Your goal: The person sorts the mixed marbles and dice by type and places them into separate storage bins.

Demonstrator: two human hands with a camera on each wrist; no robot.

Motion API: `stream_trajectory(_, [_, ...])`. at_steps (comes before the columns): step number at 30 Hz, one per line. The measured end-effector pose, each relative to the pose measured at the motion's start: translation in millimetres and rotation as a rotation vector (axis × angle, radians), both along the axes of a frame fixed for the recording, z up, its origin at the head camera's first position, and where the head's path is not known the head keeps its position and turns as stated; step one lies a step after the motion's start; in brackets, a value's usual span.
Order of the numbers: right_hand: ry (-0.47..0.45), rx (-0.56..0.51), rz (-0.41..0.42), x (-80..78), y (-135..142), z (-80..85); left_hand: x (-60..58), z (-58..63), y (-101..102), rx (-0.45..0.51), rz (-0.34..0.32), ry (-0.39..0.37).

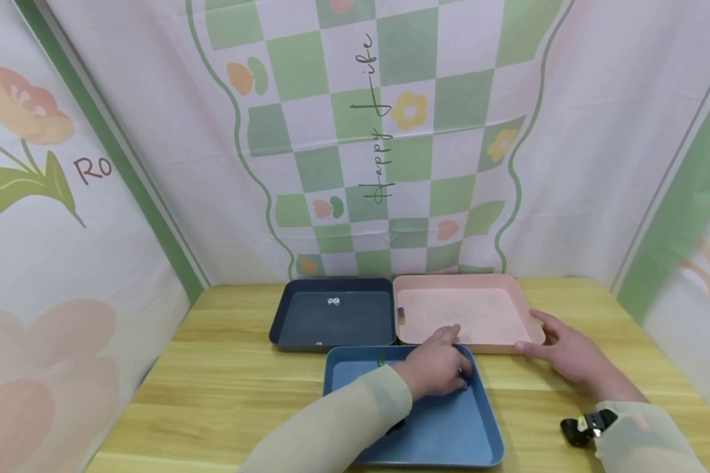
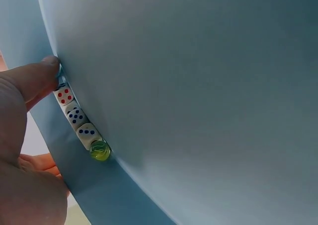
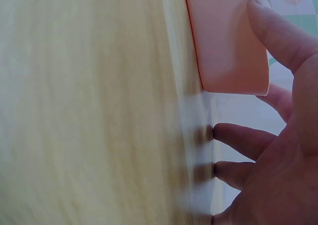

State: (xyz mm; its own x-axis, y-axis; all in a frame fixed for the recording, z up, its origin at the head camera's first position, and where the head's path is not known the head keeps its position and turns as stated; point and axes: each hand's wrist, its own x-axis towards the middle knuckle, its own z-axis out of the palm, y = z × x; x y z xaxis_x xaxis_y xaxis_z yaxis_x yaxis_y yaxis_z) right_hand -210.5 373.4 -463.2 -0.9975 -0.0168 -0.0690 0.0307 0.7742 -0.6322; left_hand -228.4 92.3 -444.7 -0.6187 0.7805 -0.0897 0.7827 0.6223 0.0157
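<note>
My left hand reaches over the far wall of the blue tray. In the left wrist view its thumb and a finger pinch a small light-blue glass marble against the tray wall. Beside that lie several white dice in a row, ending at a green-yellow marble. The left hand hides the dice from the head view. My right hand holds the near right corner of the pink tray, thumb on the front wall and forefinger along the side. Its other fingers are spread, tips down at the table.
A dark navy tray stands left of the pink one, with a few white dice inside. Small marbles lie at the pink tray's left wall. Behind the wooden table hangs a patterned cloth.
</note>
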Motion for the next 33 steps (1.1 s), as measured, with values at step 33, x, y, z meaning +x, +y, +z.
stream_trajectory(33, [-0.017, -0.017, -0.006, -1.7, 0, -2.1, -23.8, 17.6, -31, 0.445, 0.183, -0.317])
